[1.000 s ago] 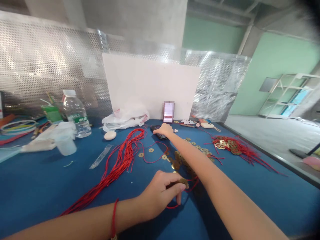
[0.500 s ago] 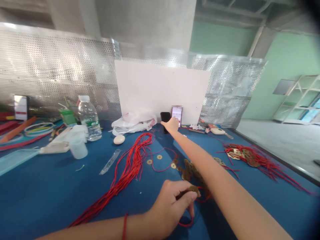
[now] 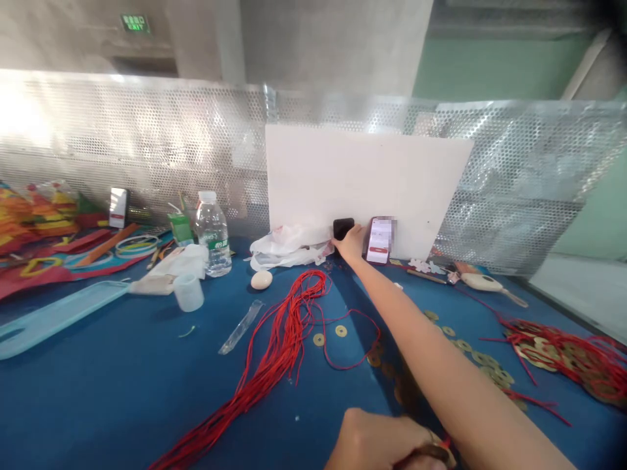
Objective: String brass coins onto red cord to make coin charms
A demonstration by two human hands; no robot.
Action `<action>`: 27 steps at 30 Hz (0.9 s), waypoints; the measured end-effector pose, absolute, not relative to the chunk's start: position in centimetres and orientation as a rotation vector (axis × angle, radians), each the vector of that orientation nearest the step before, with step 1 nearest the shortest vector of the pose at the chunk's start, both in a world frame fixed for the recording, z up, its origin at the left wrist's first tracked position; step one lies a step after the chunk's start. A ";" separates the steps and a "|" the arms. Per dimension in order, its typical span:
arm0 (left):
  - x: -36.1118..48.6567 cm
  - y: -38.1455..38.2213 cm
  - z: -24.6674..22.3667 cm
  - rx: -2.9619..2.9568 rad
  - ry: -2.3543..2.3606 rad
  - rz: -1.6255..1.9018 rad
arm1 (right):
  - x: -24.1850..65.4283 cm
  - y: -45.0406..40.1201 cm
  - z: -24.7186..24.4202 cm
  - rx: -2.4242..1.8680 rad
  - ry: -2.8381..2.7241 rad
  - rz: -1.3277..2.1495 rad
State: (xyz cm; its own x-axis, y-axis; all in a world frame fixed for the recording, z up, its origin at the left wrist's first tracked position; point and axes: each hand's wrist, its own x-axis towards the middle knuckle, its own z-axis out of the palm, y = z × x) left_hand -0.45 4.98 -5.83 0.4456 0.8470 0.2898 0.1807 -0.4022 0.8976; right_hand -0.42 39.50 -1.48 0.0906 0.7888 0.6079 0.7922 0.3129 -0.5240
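Note:
At the bottom edge, my left hand [image 3: 386, 444] is closed around brass coins [image 3: 431, 452], with a bit of red cord beside them; part of the hand is cut off. My right arm reaches far across the table. At its end my right hand [image 3: 351, 245] grips the lower part of a black phone [image 3: 343, 227] in front of the white board, thumb on the left and fingers on the right. Just right of it leans a phone with a lit screen [image 3: 380, 240]. A bundle of red cords [image 3: 279, 339] lies left of my arm, near two loose square-holed coins [image 3: 341, 331].
A white plastic bag [image 3: 289, 247], white oval object [image 3: 261, 280], water bottle [image 3: 212, 238] and small translucent cup [image 3: 189, 292] stand left. More coins [image 3: 484, 358] and a heap of coins with red cords [image 3: 563, 356] lie right. A white board [image 3: 362, 176] stands behind.
My right hand has moved off the lit phone and onto the black phone, which now sits differently. My left hand has dropped lower in view. The camera has turned left.

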 end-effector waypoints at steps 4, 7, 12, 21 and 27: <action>0.1 5.8 -7.2 1.880 0.879 0.841 | -0.5 39.9 -1.6 -1.572 -1.604 0.077; 0.5 6.5 -8.2 1.931 0.909 0.789 | -0.3 39.7 -1.7 -1.601 -1.624 0.087; -0.1 6.5 -7.4 1.964 0.876 0.819 | 0.4 38.0 -1.3 -1.594 -1.706 0.210; -0.7 6.0 -4.0 1.628 1.028 1.002 | 11.5 23.5 1.0 -0.780 -2.189 0.973; 0.2 7.2 -3.1 1.485 1.009 0.955 | 19.7 12.7 0.7 -0.722 -2.240 1.250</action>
State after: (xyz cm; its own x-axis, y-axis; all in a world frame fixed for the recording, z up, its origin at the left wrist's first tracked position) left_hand 0.21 7.20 -3.09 0.3248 0.9444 0.0516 0.1041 -0.0899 0.9905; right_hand 19.68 12.65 0.74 -0.7496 0.6457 0.1459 0.2149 0.4459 -0.8689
